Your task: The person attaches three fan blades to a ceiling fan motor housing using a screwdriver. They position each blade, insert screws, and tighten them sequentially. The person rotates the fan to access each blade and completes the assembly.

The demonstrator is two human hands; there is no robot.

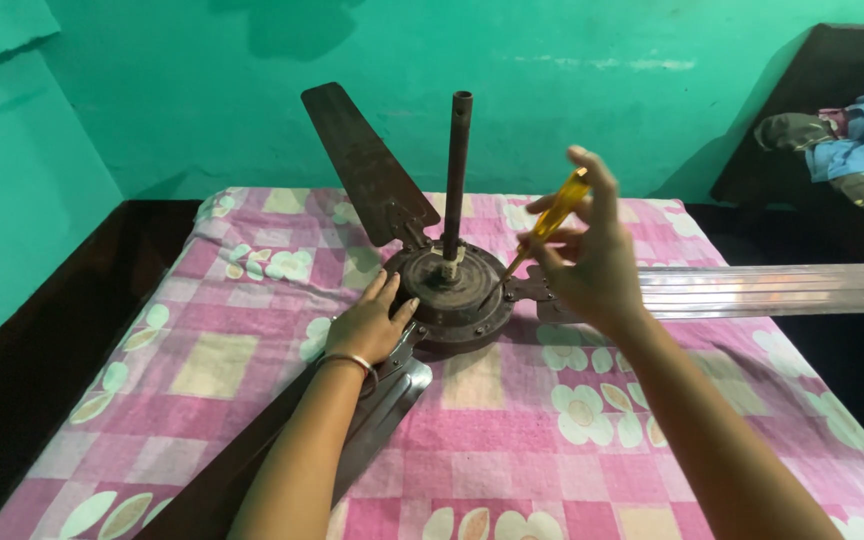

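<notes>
The left hand (367, 325) lies flat and open on the ceiling fan motor (449, 290) on the bed (512, 430); the right hand (592, 255) grips a yellow screwdriver (550, 222), tip at the motor's right edge.

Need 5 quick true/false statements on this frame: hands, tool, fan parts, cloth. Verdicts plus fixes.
1. The right hand holds a yellow-handled screwdriver. True.
2. The left hand grips the dark upright metal rod. False: it rests on the round rusty fan motor housing.
3. The fan lies on a pink checked floral cloth. True.
4. The screwdriver tip points at the green wall. False: it points down at the housing's edge.
5. The left wrist wears a thin metal bangle. True.
</notes>
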